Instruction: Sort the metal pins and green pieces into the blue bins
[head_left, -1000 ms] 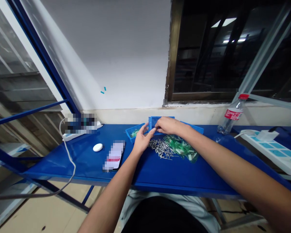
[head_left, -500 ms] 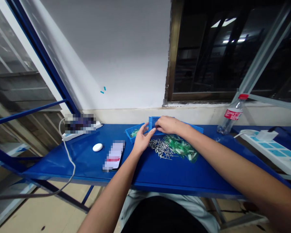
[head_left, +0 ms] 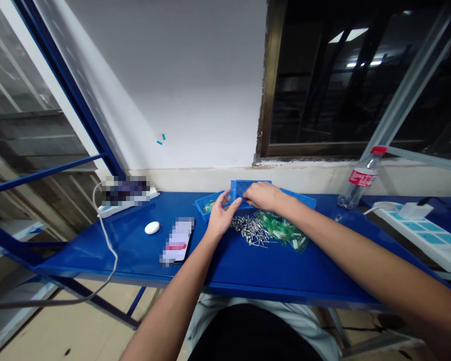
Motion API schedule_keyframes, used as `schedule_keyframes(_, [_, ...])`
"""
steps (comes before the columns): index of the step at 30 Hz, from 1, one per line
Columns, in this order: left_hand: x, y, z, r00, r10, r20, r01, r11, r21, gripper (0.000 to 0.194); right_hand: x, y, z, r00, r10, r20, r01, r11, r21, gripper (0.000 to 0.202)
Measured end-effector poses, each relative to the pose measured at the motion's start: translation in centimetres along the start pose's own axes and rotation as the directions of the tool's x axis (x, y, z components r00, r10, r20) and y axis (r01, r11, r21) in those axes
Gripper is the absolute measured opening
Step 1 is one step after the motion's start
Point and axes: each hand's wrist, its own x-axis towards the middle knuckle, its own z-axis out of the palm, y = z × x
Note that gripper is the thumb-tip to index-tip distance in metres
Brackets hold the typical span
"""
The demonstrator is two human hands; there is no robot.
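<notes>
My left hand [head_left: 222,213] grips the near left edge of a blue plastic bin [head_left: 239,189], thumb and fingers around its corner. The bin is tilted, its open side facing me. My right hand [head_left: 265,194] reaches into it with curled fingers; whatever they hold is hidden. Just in front lies a loose pile of thin metal pins resembling pop rivets [head_left: 250,231]. Touching the pile on its right are green and clear plastic packets [head_left: 283,229]. A second blue bin [head_left: 200,204] with small greenish pieces stands to the left, and another blue bin [head_left: 301,199] shows partly behind my right forearm.
Left on the blue table [head_left: 244,273] lie a phone [head_left: 178,240] and a white oval object [head_left: 152,228]. A plastic bottle [head_left: 363,178] with a red cap stands at the back right, near a white power strip [head_left: 424,233]. Another strip [head_left: 113,208] trails a cable at left.
My right hand has shifted slightly right inside the bin, and more of the bin's inner wall shows. My left hand keeps its hold; the view has moved a little.
</notes>
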Motion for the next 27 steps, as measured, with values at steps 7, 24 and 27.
schedule_keyframes(7, [-0.1,-0.2,0.1,0.999,-0.013,0.051,0.014,1.000,-0.019,0.070,0.3,0.2,0.7,0.998,-0.062,0.027,0.061,0.998,0.011,0.017])
schedule_keyframes(24, [0.5,-0.1,0.0,0.998,-0.015,-0.062,0.008,0.994,-0.110,0.075,-8.4,10.7,1.1,0.881,0.436,0.184,-0.473,0.799,0.370,0.015])
schedule_keyframes(27, [0.5,0.0,0.0,0.998,-0.013,-0.060,0.006,0.994,-0.114,0.074,-7.2,8.7,0.8,0.946,0.318,-0.058,-0.286,0.908,0.306,0.016])
